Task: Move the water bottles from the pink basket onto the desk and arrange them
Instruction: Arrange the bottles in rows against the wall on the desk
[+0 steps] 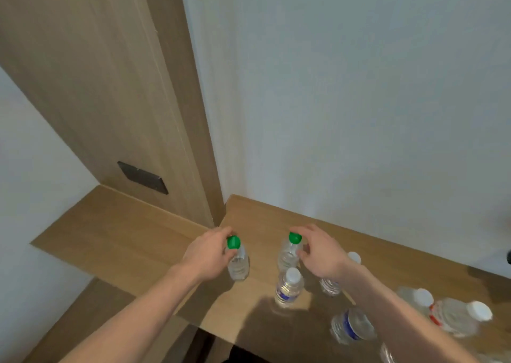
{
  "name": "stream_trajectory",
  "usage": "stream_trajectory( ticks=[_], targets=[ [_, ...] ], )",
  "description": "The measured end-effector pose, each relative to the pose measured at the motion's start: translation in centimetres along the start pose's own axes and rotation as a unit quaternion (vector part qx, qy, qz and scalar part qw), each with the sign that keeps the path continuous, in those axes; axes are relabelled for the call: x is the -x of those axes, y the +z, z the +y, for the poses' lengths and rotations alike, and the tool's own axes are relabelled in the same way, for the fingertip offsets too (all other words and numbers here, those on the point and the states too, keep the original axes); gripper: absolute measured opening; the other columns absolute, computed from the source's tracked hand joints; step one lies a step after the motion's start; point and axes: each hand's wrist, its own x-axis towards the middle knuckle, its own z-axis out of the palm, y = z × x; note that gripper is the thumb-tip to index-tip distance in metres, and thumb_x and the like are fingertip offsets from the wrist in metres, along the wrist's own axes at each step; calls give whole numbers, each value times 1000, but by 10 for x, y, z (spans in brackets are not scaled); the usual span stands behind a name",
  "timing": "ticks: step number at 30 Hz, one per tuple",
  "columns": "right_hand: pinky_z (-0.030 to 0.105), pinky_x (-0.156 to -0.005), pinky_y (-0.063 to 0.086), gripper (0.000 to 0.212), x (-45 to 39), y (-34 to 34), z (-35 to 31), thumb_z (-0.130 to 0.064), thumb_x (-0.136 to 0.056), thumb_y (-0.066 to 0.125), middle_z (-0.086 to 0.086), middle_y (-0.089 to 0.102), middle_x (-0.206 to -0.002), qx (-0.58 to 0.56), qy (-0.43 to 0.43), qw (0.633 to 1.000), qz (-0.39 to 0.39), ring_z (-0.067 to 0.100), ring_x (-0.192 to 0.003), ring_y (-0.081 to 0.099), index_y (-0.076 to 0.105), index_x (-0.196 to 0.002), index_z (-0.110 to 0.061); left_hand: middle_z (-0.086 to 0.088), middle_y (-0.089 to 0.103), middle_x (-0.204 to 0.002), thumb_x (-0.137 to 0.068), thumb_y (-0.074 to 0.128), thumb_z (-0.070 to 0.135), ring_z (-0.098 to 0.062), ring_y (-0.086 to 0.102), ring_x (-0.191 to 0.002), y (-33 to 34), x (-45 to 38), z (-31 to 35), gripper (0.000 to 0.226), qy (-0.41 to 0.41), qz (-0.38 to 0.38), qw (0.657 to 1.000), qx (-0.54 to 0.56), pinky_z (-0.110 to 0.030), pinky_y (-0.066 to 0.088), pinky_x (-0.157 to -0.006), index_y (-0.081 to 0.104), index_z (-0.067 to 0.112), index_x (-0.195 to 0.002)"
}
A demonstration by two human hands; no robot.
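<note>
Two clear water bottles with green caps stand upright on the wooden desk [265, 216]. My left hand [207, 255] grips the neck of the left green-capped bottle [238, 266]. My right hand [320, 255] grips the neck of the right green-capped bottle [287, 255]. In front of them stands a white-capped bottle with a blue label [289, 288]. More white-capped bottles stand to the right: one partly hidden behind my right forearm [330, 285], one with a blue label [352, 326], and ones with red labels [456, 321]. The pink basket is out of view.
A lower wooden shelf [116, 235] adjoins the desk on the left. A wood wall panel [96, 86] with a dark plate [142, 177] rises behind it. A white wall [359, 100] backs the desk. A dark object [508, 256] sits at the right edge.
</note>
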Motion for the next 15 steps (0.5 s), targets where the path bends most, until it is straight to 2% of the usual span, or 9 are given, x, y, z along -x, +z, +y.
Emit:
stream_trajectory(
  ticks=[3, 5, 10, 15],
  targets=[
    [40, -116, 44, 59, -12, 7, -7, -21, -99, 66, -3, 53, -152, 4, 29, 999, 13, 26, -137, 56, 50, -154, -33, 8, 68, -114, -96, 65, 50, -21, 65, -100, 4, -17, -11, 31, 50, -9, 998, -29, -36, 50, -76, 59, 34, -122],
    [40, -113, 46, 53, -17, 11, -12, -23, -99, 67, -5, 58, -147, 8, 43, 999, 30, 23, -134, 57, 56, -150, -32, 7, 69, -114, -97, 65, 50, -23, 66, -104, 2, -30, -12, 29, 79, -6, 996, -37, -37, 50, -78, 60, 33, -119],
    [37, -103, 51, 38, -30, 14, -18, -29, -97, 75, -1, 70, -133, 17, 86, 993, 75, 23, -122, 64, 68, -134, -28, 3, 71, -111, -98, 66, 46, -25, 67, -99, -14, -80, -14, 26, 101, -12, 994, -34, -39, 54, -83, 65, 27, -116],
    [33, -101, 50, 34, -50, 3, -16, -24, -96, 76, 3, 72, -130, -8, 105, 989, 107, 25, -121, 66, 70, -130, -24, -2, 67, -110, -100, 66, 34, -28, 64, -98, -29, -131, -8, 20, 117, -13, 992, -38, -37, 49, -78, 64, 20, -115]
  ],
)
